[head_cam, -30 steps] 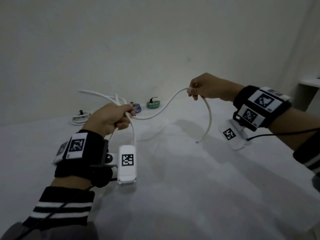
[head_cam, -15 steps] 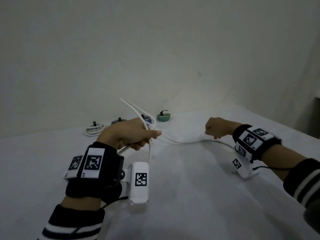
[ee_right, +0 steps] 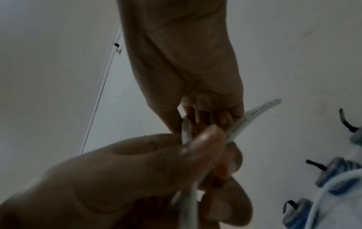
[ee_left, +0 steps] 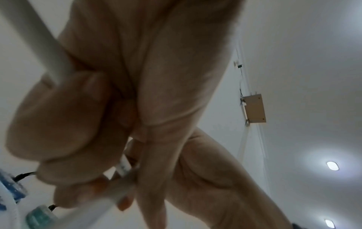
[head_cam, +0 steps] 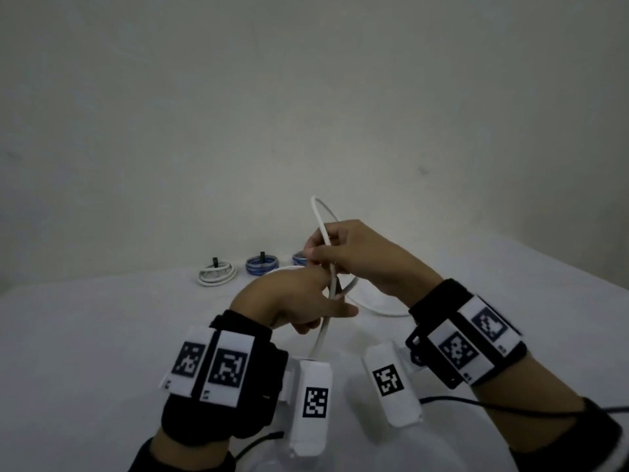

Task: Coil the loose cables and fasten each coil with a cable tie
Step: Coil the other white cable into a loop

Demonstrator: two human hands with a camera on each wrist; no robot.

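Observation:
A white cable arcs in a loop above my two hands, which meet over the white table. My left hand grips the gathered strands from below, with one strand hanging down toward my wrist. Just above and behind it, my right hand pinches the cable at the loop. In the left wrist view the cable runs through curled fingers. In the right wrist view the cable sticks out past the fingertips. The rest of the cable trails on the table to the right.
Tied coils lie at the back of the table: a white coil, a blue coil and a second blue coil partly behind my right hand. A plain wall stands close behind them.
My right hand has swung in from the right to meet my left hand, carrying the cable up into a loop. Both hands have shifted toward the middle of the view.

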